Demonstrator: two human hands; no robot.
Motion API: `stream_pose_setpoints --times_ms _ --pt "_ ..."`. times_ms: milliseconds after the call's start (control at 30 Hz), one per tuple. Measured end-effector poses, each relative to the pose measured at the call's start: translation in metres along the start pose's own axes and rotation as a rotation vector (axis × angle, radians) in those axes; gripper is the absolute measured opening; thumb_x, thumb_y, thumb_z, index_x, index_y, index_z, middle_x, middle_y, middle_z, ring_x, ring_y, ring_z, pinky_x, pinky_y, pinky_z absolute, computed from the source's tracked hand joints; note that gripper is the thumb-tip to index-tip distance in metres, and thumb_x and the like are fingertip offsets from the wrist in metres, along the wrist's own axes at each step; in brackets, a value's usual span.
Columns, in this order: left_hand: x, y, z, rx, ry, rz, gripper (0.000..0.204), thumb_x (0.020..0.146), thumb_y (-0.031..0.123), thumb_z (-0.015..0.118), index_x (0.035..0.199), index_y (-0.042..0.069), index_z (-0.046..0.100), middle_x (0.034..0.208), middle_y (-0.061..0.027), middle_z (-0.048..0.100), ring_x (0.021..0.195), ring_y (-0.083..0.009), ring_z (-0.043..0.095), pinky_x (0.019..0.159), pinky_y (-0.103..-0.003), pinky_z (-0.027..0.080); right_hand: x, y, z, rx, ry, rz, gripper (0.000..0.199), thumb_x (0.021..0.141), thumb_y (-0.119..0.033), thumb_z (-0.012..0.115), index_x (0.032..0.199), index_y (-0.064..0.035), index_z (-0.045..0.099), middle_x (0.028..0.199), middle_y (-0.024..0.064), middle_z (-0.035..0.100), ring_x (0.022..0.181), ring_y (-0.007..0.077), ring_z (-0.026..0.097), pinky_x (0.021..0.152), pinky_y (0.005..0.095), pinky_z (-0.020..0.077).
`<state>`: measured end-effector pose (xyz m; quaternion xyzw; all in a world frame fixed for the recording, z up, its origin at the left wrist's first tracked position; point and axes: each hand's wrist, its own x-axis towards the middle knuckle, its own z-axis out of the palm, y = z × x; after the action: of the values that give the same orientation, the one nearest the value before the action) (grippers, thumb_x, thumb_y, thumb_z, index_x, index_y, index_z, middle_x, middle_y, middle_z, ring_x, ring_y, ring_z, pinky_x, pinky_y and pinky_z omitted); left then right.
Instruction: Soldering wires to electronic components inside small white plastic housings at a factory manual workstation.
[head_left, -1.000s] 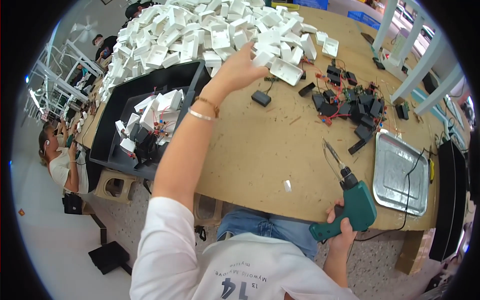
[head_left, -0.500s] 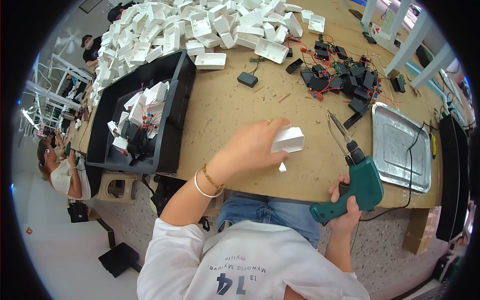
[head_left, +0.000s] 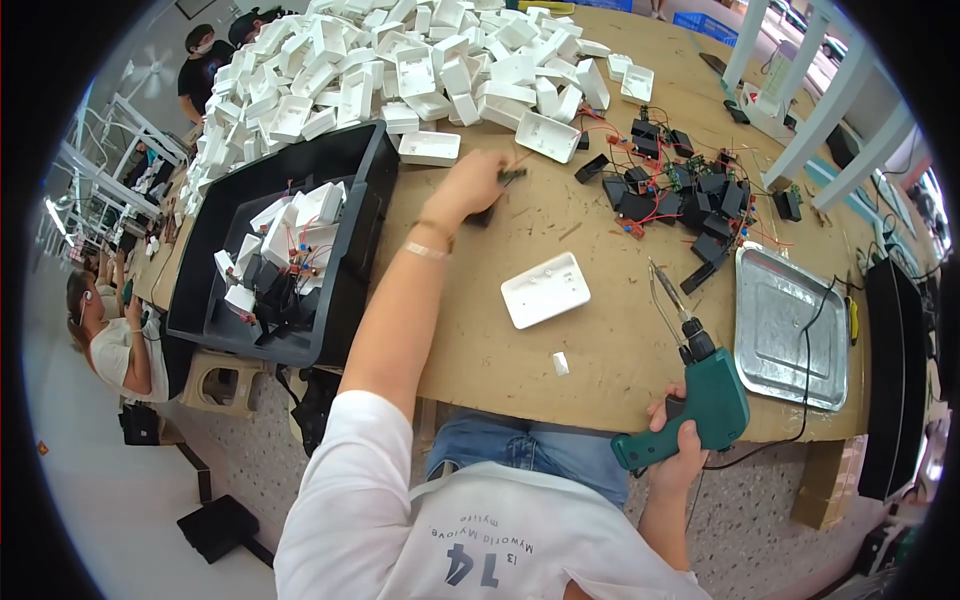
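Note:
My left hand (head_left: 470, 188) reaches far across the table, fingers closed around a small black box (head_left: 481, 215) with a wired circuit board (head_left: 513, 174) beside its fingertips. Part of the box is hidden under the hand. Nearer me, a shallow white plastic case (head_left: 546, 290) lies with its hollow side up. Just below it rests a small white scrap (head_left: 560, 364). At the table's front edge, my right hand (head_left: 680, 440) grips a green soldering gun (head_left: 705, 400) by its handle, its metal tip and thin feed tube pointing away from me.
A heap of white cases (head_left: 400, 75) covers the far left. A black bin (head_left: 345, 250) holds cases and wired parts. Black boxes with red wires (head_left: 680, 190) are piled at far right, near a metal tray (head_left: 790, 330). A cord crosses the tray. A person (head_left: 110, 330) sits at left.
My left hand has let go of the white case, which now lies hollow side up, and has moved away to the black box, shifting it slightly. My right hand still holds the soldering gun.

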<state>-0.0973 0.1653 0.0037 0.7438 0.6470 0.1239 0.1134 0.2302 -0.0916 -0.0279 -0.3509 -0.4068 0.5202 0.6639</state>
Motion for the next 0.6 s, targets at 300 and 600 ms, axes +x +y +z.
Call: stream_pose_setpoints --times_ms 300,600 --pt "-0.105 0.033 -0.019 0.114 0.085 -0.267 0.048 0.069 0.037 0.077 0.093 -0.002 0.061 0.094 -0.0199 0.061 0.095 -0.0352 0.056 0.087 -0.042 0.044 0.005 0.000 -0.004 -0.059 -0.049 -0.008 0.045 0.087 -0.028 0.053 0.119 0.0034 0.047 0.109 0.0141 0.050 0.069 0.0149 0.051 0.072 0.0346 0.0447" --pt "-0.105 0.014 -0.018 -0.194 -0.105 -0.122 0.024 0.079 0.016 0.069 0.091 -0.004 0.062 0.081 -0.0128 0.064 0.074 -0.0238 0.061 0.065 -0.032 0.047 0.003 0.001 0.003 -0.054 0.001 -0.019 0.043 0.088 -0.026 0.052 0.119 0.0038 0.046 0.108 0.0140 0.050 0.069 0.0149 0.051 0.073 0.0343 0.0445"
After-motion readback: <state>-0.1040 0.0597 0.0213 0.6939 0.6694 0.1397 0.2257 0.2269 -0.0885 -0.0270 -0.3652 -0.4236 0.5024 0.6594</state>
